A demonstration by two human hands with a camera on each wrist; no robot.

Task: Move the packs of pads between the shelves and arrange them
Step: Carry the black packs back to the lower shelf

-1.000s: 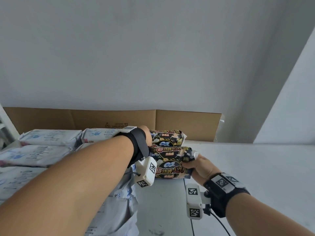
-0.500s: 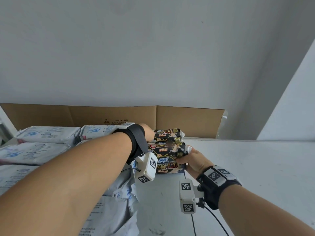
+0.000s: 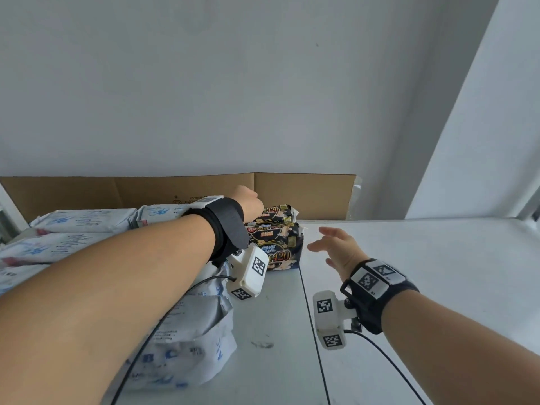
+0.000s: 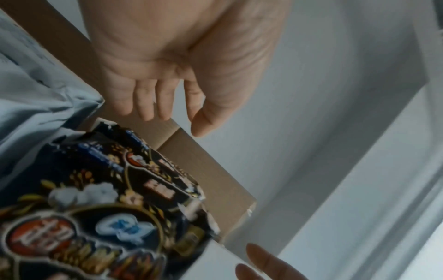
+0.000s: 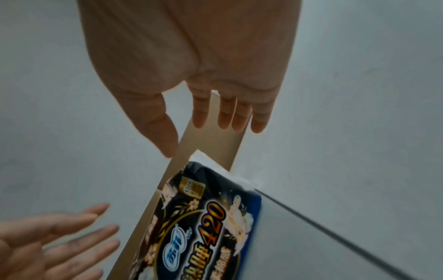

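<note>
We've got both hands up at a white shelf [image 3: 409,273], nothing held in either.

Left hand [image 3: 248,204]: above the far end of the dark packs [image 3: 274,244], over by the cardboard sheet [image 3: 304,197] standing along the back wall. In the left wrist cam the fingers [image 4: 153,100] are straight and loosely together, thumb slightly apart, palm facing the packs — no contact that we can see, a clear gap shows btw fingertips and the wrapper.

Right hand [image 3: 336,249]: just right of the dark packs, fingers spread and relaxed, off the wrapper. Right wrist cam confirms — fingers [image 5: 225,113] extended, thumb out to the side, pack edge below them and apart.

Dark packs: black/gold wrappers w/ "420" print, stacked flat on the shelf. We count approx 3 layers in the head cam but can't be sure. The stack sits w/ its far end close to the cardboard and its right edge near a dark seam [image 3: 309,311] running front-to-back across the shelf top. White crimped wrapper ends show on the right side.

Pale packs [image 3: 84,220]: white/light-blue wrappers, to the left of the dark stack, several lying flat, some piled. One more pale pack [image 3: 187,346] lies nearer us, partly under the left forearm, crumpled at the edge.

Both wrists carry black straps w/ white camera modules and square code tags; cables run back along the forearms. Small dark smudge [image 3: 263,344] on the shelf in front of the dark stack.
</note>
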